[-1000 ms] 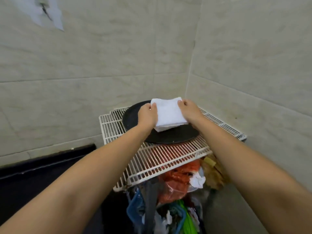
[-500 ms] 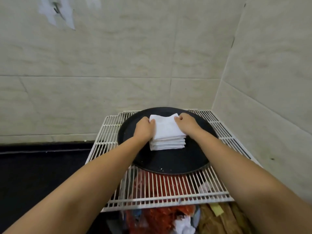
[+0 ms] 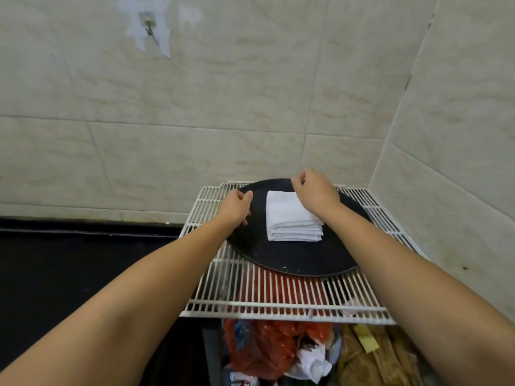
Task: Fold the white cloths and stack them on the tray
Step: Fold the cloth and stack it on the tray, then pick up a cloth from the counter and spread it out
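A stack of folded white cloths (image 3: 291, 218) lies on a round black tray (image 3: 292, 257), which sits on a white wire shelf (image 3: 278, 303). My left hand (image 3: 237, 206) is off the stack at the tray's left rim, fingers loosely curled and holding nothing that I can see. My right hand (image 3: 315, 195) hovers over the stack's far right corner with relaxed, bent fingers. The cloth under that hand is hidden.
Tiled walls close in behind the shelf and on its right. A dark counter (image 3: 69, 263) runs along the left. Under the shelf sit a red plastic bag (image 3: 264, 352), crumpled white paper (image 3: 312, 363) and other clutter. A hook (image 3: 150, 29) hangs on the back wall.
Both hands set the stack down on the tray and let go. The left hand moved out to the tray's left rim; the right hand lifted toward the far corner.
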Available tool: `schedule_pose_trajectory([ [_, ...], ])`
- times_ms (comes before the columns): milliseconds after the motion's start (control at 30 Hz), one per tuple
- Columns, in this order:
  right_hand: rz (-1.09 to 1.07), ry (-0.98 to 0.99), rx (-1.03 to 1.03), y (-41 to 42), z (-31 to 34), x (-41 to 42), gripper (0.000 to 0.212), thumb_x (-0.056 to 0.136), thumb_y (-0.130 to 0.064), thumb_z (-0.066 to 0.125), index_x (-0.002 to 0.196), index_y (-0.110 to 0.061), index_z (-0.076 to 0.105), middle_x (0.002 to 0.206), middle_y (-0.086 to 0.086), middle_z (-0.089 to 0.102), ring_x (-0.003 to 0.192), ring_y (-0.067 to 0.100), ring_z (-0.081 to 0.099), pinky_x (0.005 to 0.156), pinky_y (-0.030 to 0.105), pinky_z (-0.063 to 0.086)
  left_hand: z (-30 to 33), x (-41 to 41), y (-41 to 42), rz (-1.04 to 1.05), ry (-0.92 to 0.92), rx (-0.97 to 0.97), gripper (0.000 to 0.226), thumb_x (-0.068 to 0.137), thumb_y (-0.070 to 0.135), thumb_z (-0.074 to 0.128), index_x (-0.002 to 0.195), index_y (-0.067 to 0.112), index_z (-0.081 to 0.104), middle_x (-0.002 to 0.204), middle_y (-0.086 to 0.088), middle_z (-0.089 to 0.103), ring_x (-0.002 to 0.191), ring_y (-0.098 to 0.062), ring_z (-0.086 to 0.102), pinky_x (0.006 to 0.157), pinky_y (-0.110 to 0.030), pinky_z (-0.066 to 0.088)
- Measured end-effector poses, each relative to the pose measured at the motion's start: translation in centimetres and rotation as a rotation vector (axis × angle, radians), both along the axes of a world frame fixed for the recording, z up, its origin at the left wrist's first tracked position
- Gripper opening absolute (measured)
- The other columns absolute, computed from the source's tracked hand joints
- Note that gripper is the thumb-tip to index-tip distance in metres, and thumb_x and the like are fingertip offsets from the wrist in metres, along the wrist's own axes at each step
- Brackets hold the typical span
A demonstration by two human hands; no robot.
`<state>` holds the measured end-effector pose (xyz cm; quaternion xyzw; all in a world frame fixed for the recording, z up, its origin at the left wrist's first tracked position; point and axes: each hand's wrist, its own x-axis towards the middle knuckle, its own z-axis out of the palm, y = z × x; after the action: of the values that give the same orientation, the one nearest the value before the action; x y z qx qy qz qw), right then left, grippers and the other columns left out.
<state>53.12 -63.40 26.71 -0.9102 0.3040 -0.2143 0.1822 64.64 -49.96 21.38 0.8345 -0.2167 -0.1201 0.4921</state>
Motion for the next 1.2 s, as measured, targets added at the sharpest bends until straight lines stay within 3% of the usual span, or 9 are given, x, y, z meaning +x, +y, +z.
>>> schedule_pose_trajectory([
  [133,0.185,-0.027,-0.064,7.7,0.6,3.0,0.029,0.099,-0.030,0.038,0.107,-0.008,0.056,0.109,0.013,0.061,0.098,0.032,0.056,0.074,0.035,0.040,1.2,1.4,7.6,-0.036,-0.081,-0.083,0.033,0.101,0.028,0.038,0.080,0.007,0.051,0.060,-0.005,0.051,0.029,-0.009,0.045,0.043,-0.023,0.032],
  [233,0.360,0.005,-0.108,15.8,-0.8,6.0,0.029,0.098,-0.031,0.041,0.106,-0.009,0.058,0.110,0.014,0.059,0.100,0.033,0.056,0.077,0.037,0.044,0.8,2.2,16.8,-0.003,-0.158,-0.026,0.029,0.101,0.027,0.040,0.095,0.004,0.057,0.062,-0.004,0.053,0.041,-0.018,0.048,0.048,-0.027,0.037],
  [400,0.598,0.019,-0.158,30.6,-5.8,10.8,0.026,0.097,-0.032,0.044,0.104,-0.010,0.057,0.108,0.014,0.058,0.103,0.034,0.056,0.086,0.042,0.047,-1.7,2.8,34.3,0.156,-0.238,0.205,0.024,0.098,0.035,0.042,0.091,0.016,0.056,0.071,-0.001,0.062,0.056,-0.021,0.059,0.062,-0.032,0.048],
  [533,0.741,0.079,-0.240,44.6,-10.2,13.1,0.032,0.099,-0.037,0.039,0.118,-0.015,0.053,0.118,0.006,0.054,0.110,0.026,0.052,0.086,0.040,0.043,-4.1,2.8,50.2,0.264,-0.300,0.497,0.025,0.099,0.038,0.041,0.108,0.020,0.055,0.090,0.004,0.061,0.087,-0.022,0.061,0.074,-0.035,0.046],
  [734,0.966,0.153,-0.301,60.6,-16.6,14.8,0.039,0.100,-0.039,0.037,0.131,-0.018,0.046,0.129,0.002,0.051,0.113,0.025,0.050,0.088,0.039,0.041,-8.8,1.7,68.2,0.367,-0.209,0.745,0.028,0.098,0.036,0.041,0.115,0.017,0.053,0.113,-0.003,0.060,0.100,-0.022,0.058,0.082,-0.034,0.047],
  [967,1.202,0.285,-0.337,72.8,-21.3,18.8,0.042,0.099,-0.039,0.037,0.137,-0.021,0.041,0.137,0.001,0.045,0.125,0.022,0.044,0.101,0.039,0.036,-13.8,2.6,79.7,0.487,-0.078,0.794,0.036,0.099,0.035,0.040,0.126,0.014,0.049,0.121,-0.008,0.058,0.111,-0.026,0.053,0.091,-0.037,0.045],
  [1200,1.296,0.361,-0.347,80.6,-23.5,28.6,0.039,0.100,-0.039,0.034,0.135,-0.022,0.040,0.137,0.000,0.045,0.126,0.021,0.043,0.101,0.038,0.035,-15.6,9.9,85.9,0.568,0.008,0.909,0.038,0.099,0.037,0.036,0.129,0.016,0.046,0.131,-0.007,0.053,0.121,-0.027,0.048,0.097,-0.039,0.039],
])
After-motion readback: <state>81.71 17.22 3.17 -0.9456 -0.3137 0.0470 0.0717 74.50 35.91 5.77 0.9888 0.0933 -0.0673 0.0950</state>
